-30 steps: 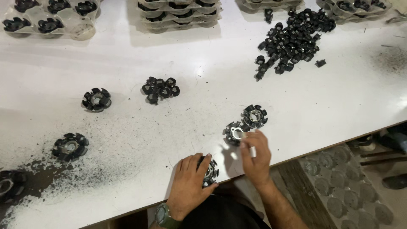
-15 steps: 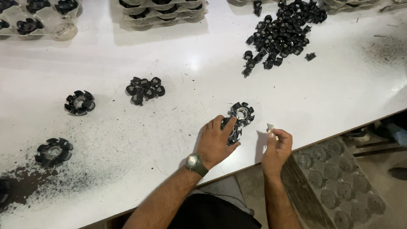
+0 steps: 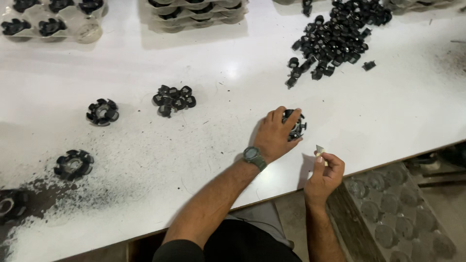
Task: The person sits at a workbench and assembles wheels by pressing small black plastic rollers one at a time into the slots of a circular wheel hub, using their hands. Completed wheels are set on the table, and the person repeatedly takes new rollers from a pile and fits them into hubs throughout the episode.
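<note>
The left hand (image 3: 274,136) lies on the white surface (image 3: 228,73) with its fingers curled over a black ring of parts (image 3: 295,125), gripping it from the left side and the top; the ring sits on the surface near the front edge. A watch (image 3: 254,156) is on that wrist. The right hand (image 3: 325,172) hovers just off the front edge, to the right of the ring and apart from it, with thumb and forefinger pressed together on a small pale piece (image 3: 320,150) that sticks up above the fingertips; what the piece is cannot be told.

Up and to the right of the left hand, a pile of loose black parts (image 3: 335,39) spreads across the surface, with one stray part (image 3: 369,65) beside it. To the left lies a loose cluster (image 3: 174,98) of the same parts, then a second ring (image 3: 103,111), then a third ring (image 3: 74,163) near a patch of black dust (image 3: 39,194). A fourth ring (image 3: 10,205) sits in the dust at the left edge.

Along the far side stand clear trays: one at the left (image 3: 48,22) holding black parts in its pockets, and a stack (image 3: 196,12) in the middle. Below the surface at the right, a clear pocketed tray (image 3: 398,213) lies beside a wooden plank (image 3: 354,228).
</note>
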`<action>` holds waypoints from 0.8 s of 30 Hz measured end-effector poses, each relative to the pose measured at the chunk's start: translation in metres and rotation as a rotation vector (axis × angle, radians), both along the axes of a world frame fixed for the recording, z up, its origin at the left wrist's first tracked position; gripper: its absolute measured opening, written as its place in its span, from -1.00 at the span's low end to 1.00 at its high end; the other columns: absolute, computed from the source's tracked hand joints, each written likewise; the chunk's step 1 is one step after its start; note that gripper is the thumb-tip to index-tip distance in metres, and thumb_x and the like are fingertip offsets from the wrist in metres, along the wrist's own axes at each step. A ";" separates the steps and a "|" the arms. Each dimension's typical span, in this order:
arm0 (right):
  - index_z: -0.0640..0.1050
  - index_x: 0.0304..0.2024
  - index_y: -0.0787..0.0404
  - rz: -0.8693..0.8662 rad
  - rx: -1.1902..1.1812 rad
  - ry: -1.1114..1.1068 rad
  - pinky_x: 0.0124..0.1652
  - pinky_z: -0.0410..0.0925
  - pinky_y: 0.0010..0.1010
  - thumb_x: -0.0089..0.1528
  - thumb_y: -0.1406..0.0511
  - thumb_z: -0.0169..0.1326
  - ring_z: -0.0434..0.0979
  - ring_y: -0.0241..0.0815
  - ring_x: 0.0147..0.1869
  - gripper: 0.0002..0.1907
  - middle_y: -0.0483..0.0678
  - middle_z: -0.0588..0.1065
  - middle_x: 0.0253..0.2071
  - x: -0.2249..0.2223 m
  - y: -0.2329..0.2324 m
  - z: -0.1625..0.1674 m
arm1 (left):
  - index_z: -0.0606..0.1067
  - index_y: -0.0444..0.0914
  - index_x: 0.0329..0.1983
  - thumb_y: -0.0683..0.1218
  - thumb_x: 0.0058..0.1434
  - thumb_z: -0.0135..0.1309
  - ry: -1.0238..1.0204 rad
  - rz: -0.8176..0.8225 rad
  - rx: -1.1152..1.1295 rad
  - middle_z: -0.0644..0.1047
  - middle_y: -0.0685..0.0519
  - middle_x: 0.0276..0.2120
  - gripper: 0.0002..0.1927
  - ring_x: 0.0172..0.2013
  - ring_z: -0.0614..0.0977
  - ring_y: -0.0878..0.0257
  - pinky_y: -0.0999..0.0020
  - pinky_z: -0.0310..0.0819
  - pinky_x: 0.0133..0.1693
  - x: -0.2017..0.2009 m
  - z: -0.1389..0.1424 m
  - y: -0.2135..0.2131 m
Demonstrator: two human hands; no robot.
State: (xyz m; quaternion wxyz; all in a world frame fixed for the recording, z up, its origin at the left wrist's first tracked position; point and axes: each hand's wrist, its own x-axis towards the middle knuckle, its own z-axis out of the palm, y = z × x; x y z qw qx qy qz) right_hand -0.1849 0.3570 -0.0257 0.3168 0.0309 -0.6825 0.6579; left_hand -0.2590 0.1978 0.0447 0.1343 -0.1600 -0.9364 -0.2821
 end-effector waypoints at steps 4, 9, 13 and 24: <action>0.36 0.07 0.33 -0.020 0.030 0.017 0.13 0.42 -0.37 0.46 0.42 -0.02 0.52 -0.20 0.13 -0.85 0.03 0.44 0.03 -0.004 0.002 0.000 | 0.21 -0.09 0.46 0.20 -0.05 0.35 -0.023 -0.031 0.027 0.19 -0.29 0.32 0.01 0.23 0.32 -0.25 -0.18 0.29 0.18 -0.006 0.008 0.007; 0.34 0.09 0.34 -0.022 0.015 0.020 0.17 0.43 -0.35 0.51 0.45 -0.04 0.52 -0.16 0.15 -0.87 0.05 0.42 0.05 -0.001 0.004 -0.005 | 0.18 -0.16 0.49 0.33 0.11 0.21 -0.206 -0.051 -0.221 0.10 -0.27 0.43 -0.03 0.40 0.15 -0.23 -0.22 0.06 0.34 0.048 -0.009 -0.045; 0.32 0.11 0.35 -0.031 0.004 0.035 0.20 0.46 -0.33 0.53 0.45 -0.04 0.54 -0.16 0.15 -0.85 0.06 0.40 0.08 0.000 0.009 -0.014 | 0.25 -0.11 0.42 0.21 0.34 0.04 -0.243 -0.111 -0.257 0.05 -0.14 0.48 -0.34 0.46 0.01 -0.08 -0.20 -0.16 0.37 0.159 -0.027 -0.116; 0.44 0.00 0.30 0.308 0.288 0.140 0.29 0.49 -0.23 0.47 0.38 -0.02 0.50 -0.03 0.28 -0.90 0.10 0.46 -0.01 0.046 -0.057 -0.015 | 0.33 -0.23 0.36 0.19 0.20 0.19 -0.129 0.686 -0.039 0.34 -0.19 0.37 -0.26 0.36 0.35 -0.07 -0.10 0.25 0.30 0.297 0.007 -0.304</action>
